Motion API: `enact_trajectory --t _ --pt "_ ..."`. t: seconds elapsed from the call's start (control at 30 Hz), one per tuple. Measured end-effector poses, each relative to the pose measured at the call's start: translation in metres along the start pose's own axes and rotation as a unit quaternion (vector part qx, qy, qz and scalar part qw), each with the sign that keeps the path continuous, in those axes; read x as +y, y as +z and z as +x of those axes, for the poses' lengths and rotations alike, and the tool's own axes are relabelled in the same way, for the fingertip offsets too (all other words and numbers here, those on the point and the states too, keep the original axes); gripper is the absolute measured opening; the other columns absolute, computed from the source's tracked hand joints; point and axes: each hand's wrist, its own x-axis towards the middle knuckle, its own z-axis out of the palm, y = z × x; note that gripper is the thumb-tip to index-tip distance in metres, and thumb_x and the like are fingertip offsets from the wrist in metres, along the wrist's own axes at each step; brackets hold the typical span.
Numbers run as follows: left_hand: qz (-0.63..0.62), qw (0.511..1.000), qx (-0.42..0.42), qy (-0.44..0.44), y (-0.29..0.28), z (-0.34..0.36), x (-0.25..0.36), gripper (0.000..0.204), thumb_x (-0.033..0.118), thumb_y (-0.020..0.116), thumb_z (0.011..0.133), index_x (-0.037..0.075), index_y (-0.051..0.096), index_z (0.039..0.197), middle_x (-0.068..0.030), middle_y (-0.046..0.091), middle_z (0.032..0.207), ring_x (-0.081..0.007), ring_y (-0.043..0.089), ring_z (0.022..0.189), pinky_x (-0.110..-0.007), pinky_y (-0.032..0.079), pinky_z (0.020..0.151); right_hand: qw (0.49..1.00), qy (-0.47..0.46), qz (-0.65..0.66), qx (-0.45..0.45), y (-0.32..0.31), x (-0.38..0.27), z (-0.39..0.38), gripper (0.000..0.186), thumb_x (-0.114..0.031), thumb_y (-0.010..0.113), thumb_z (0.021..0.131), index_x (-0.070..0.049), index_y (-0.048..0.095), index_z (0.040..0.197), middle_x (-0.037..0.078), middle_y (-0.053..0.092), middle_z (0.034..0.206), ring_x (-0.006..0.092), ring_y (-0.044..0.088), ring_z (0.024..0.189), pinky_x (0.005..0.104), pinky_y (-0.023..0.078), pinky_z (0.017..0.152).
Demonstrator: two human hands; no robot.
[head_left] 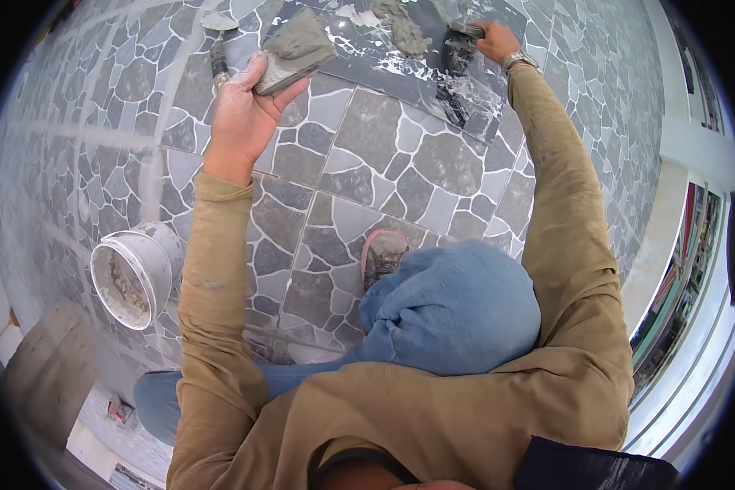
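Note:
My left hand (243, 106) is closed on the edge of a grey block (290, 75), lifted over the floor. Wet grey mortar (300, 37) is heaped on the block's upper face. At the far right my right hand (498, 42) has its fingers wrapped round a mortar-smeared tool (461, 49), whose exact kind is unclear. That tool is over a dark grey board (359, 57) streaked with white, where a lump of mortar (402, 28) lies. Just beyond my left hand, a trowel (219, 53) with a dark handle rests on the floor.
The floor (376, 147) has a grey stone pattern with pale joint lines. A white bucket (143, 273) with mortar residue stands at the left. My bent knee (457, 306) and shoe (382, 253) are close in front. Shelves (678, 269) line the right side.

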Motion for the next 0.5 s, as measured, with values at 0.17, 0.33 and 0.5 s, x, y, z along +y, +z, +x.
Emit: enact_trajectory --t 0.17,0.33,0.5 --pt "0.03 0.999 0.013 -0.009 0.023 0.018 0.046 0.043 0.021 0.036 0.111 -0.008 0.046 0.141 -0.0208 0.057 0.14 -0.033 0.06 0.126 -0.046 0.057 0.105 0.998 -0.059 0.002 0.013 0.038 -0.026 -0.043 0.054 -0.013 0.07 0.074 -0.023 0.07 0.126 0.021 0.068 0.112 0.0389 0.068 0.102 0.0474 0.055 0.094" --pt "-0.046 0.994 -0.102 -0.009 0.092 0.074 0.081 0.043 0.022 0.036 0.111 -0.007 0.045 0.141 -0.0217 0.057 0.14 -0.034 0.058 0.129 -0.048 0.054 0.108 0.995 -0.077 0.034 -0.062 0.02 -0.02 -0.092 0.057 -0.008 0.071 0.071 -0.025 0.071 0.125 0.02 0.068 0.11 0.0406 0.068 0.098 0.0462 0.057 0.088" --pt "0.015 0.995 -0.1 -0.025 0.177 0.096 0.112 0.043 0.022 0.038 0.111 -0.007 0.044 0.142 -0.0215 0.055 0.142 -0.0348 0.058 0.128 -0.049 0.054 0.109 0.78 0.186 0.585 -0.122 -0.038 0.029 -0.094 0.055 0.002 0.065 0.08 -0.009 0.065 0.133 0.012 0.07 0.119 0.0279 0.068 0.101 0.0413 0.056 0.086"
